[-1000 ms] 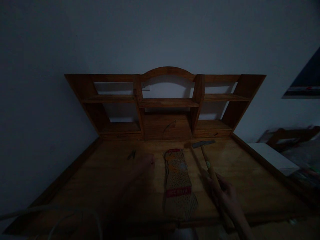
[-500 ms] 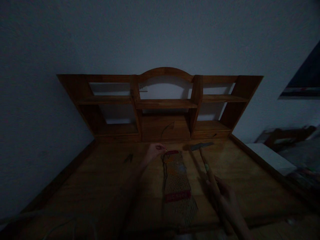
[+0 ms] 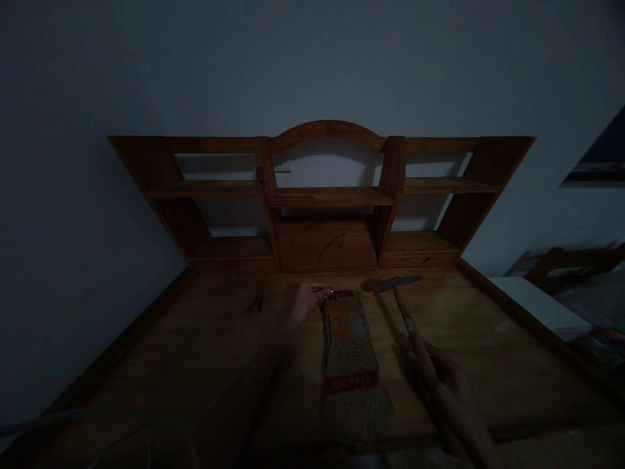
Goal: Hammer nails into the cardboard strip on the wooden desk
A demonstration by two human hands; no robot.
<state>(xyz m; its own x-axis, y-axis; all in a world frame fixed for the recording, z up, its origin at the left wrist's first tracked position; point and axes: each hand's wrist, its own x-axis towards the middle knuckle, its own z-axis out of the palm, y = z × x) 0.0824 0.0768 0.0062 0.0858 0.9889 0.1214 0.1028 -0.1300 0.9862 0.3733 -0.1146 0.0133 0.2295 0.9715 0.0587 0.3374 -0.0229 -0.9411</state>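
Observation:
The scene is very dark. My right hand (image 3: 446, 391) is wrapped round the wooden handle of a hammer (image 3: 410, 322), whose metal head points away from me, just above the wooden board (image 3: 205, 365). A long patterned strip (image 3: 349, 358) with red bands lies flat on the board between my hands. My left hand (image 3: 307, 301) reaches to the strip's far left corner, fingers pinched together on something small that I cannot make out.
A wooden shelf unit (image 3: 322, 195) with an arched top stands against the wall behind the board. A small dark tool (image 3: 254, 303) lies on the board to the left. A white block (image 3: 541, 305) and clutter sit at the right.
My left hand has gone from the board left of the strip forward to the strip's far corner and pinched shut. The hammer stays in my right hand, barely shifted.

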